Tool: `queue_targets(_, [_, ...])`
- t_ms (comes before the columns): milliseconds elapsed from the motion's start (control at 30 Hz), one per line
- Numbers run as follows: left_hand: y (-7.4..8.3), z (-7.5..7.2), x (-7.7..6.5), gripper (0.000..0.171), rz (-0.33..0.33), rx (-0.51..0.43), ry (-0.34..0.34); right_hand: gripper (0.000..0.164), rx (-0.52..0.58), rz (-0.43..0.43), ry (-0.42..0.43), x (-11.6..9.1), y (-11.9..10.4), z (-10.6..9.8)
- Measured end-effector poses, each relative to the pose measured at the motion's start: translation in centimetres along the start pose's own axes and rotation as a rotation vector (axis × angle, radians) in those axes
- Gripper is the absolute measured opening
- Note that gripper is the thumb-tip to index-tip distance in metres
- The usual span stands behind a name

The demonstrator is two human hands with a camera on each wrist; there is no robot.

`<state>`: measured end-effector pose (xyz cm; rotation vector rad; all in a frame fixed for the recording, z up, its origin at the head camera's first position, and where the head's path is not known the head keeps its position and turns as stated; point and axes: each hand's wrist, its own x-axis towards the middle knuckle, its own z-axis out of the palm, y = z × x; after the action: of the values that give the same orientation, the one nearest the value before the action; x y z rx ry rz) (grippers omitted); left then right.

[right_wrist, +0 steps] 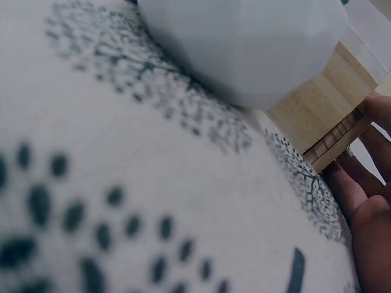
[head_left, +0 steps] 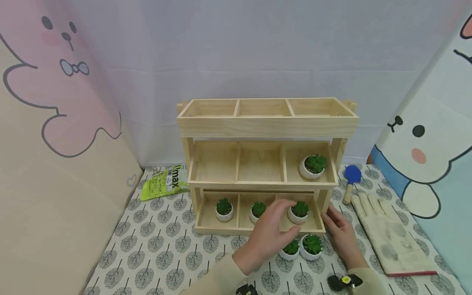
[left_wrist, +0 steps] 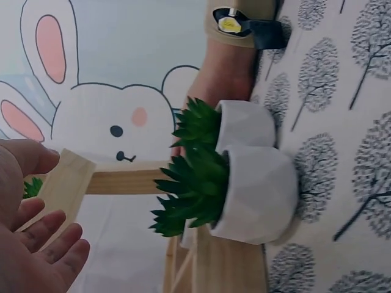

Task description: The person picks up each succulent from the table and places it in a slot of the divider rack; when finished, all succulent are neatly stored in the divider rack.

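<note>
A three-tier wooden planter shelf (head_left: pixel 267 127) stands on the tablecloth. My left hand (head_left: pixel 271 227) reaches over the front of the bottom tier, thumb and fingers apart around the succulent pot (head_left: pixel 298 213) in its right compartment. The left wrist view shows these fingers loosely bent with nothing held. My right hand (head_left: pixel 343 233) has its fingertips at the right end of the bottom tier, also seen at the wood edge in the right wrist view. In front of the shelf, two white succulent pots (head_left: pixel 311 247) stand side by side, one partly hidden by my left hand.
More succulents sit in the bottom left compartment (head_left: pixel 224 209), bottom middle (head_left: pixel 257 210) and middle tier's right (head_left: pixel 312 166). A green packet (head_left: pixel 164 182) lies left of the shelf. On the right are a blue toy shovel (head_left: pixel 352 180) and work gloves (head_left: pixel 394 237).
</note>
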<state>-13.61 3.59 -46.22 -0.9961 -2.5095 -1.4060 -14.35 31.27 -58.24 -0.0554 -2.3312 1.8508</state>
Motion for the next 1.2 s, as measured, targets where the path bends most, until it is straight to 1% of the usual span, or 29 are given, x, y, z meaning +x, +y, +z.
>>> queue_targets(100, [-0.6,0.3,-0.8,0.059,-0.052,-0.028,-0.016,0.058,-0.001,0.001,-0.003,0.0,0.0,0.0])
queue_targets(367, [-2.2,1.5,-2.6,0.056,-0.133,-0.055,-0.025,0.058,-0.006,-0.004,-0.008,0.0,0.0,-0.1])
queue_targets(600, [-3.1,2.4,-3.8,0.059,-0.158,-0.066,-0.015,0.058,-0.034,0.001,0.0,0.0,0.0,-0.2])
queue_targets(733, [-3.5,2.9,-4.3,0.059,-0.179,-0.068,-0.028,0.059,-0.038,0.012,-0.004,0.0,-0.2,-0.2])
queue_targets(833, [-3.9,3.2,-4.7,0.058,-0.177,-0.065,-0.033,0.059,-0.037,0.017,-0.006,-0.1,-0.3,-0.1])
queue_targets(967, [-4.3,3.4,-5.0,0.057,-0.16,-0.064,-0.022,0.058,-0.025,0.011,-0.008,0.0,-0.3,0.0])
queue_targets(1200, [-4.7,3.8,-5.7,0.054,-0.084,-0.087,0.012,0.058,-0.01,-0.005,-0.001,0.1,0.2,-0.1])
